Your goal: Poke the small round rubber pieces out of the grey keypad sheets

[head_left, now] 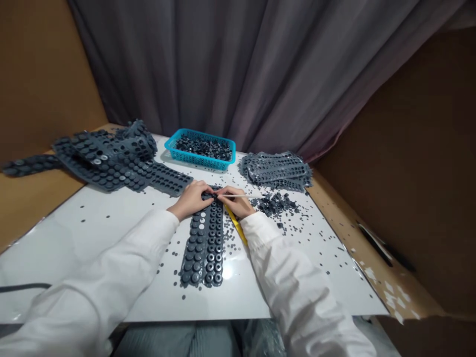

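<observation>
Both hands at the far end of a dark molded rubber sheet (pixel 205 253), which lies lengthwise on the white table (pixel 122 292), about mid-width, its near end short of the near edge. Sheet carries columns of round parts: domed on the left half, ring-like with center holes on the right half. Three pale round spots on the left half; glare or color, can't tell.

Left hand (pixel 191 198): fingers and thumb bent over the sheet's far end. Pinching or just pressing, can't tell.

Right hand (pixel 236 201): thumb and fingers closed on a thin white stick (pixel 245 196), long end pointing to the table's right edge. Fingertips of both hands nearly meet. Yellow strip (pixel 237 227) lies partly under the right wrist, just beside the sheet.

Turquoise basket (pixel 203 160) near the far edge, filled with small dark pieces (pixel 204 147). Stack of perforated sheets (pixel 277 169) at the far-right corner; loose pile of dark bits (pixel 275 204) just nearer. Tangled heap of similar sheets (pixel 111 158) at the far-left corner, overhanging the left edge. Tiny discs scattered around. Black cable (pixel 26 286) crosses the left edge.
</observation>
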A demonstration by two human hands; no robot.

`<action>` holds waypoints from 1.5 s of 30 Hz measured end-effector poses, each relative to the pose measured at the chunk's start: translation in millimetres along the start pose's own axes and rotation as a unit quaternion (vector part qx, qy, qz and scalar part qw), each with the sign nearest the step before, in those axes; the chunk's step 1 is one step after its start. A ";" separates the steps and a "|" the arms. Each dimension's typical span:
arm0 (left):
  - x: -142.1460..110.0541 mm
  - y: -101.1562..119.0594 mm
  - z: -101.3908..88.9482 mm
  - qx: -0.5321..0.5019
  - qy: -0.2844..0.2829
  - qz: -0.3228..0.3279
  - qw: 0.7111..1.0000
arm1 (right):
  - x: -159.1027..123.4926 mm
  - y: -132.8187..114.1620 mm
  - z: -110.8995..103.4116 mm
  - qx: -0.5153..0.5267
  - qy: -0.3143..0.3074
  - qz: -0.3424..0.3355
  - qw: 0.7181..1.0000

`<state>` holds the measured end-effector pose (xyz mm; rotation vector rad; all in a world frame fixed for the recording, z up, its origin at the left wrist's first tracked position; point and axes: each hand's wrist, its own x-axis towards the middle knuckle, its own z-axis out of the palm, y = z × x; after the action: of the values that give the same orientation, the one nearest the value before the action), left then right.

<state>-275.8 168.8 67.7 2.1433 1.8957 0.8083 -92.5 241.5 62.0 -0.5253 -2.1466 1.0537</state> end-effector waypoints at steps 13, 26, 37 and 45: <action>-2.6 -1.0 4.0 -0.046 0.019 -0.013 0.999 | -1.4 7.1 -1.3 -0.154 -0.010 -0.089 0.984; 0.2 -6.8 11.3 -0.057 0.031 -0.029 0.997 | 5.7 3.6 4.5 -0.217 -0.046 -0.104 0.969; -2.2 -4.1 8.1 -0.055 0.032 -0.021 0.998 | 10.4 10.6 3.5 -0.162 0.042 -0.050 0.985; -4.5 -1.9 6.0 -0.045 0.052 -0.025 0.997 | 4.5 4.4 2.3 -0.085 0.026 -0.042 0.995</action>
<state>-274.7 166.2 60.5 2.0301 1.9128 0.9928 -97.0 245.7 59.2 -0.5294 -2.2047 0.8078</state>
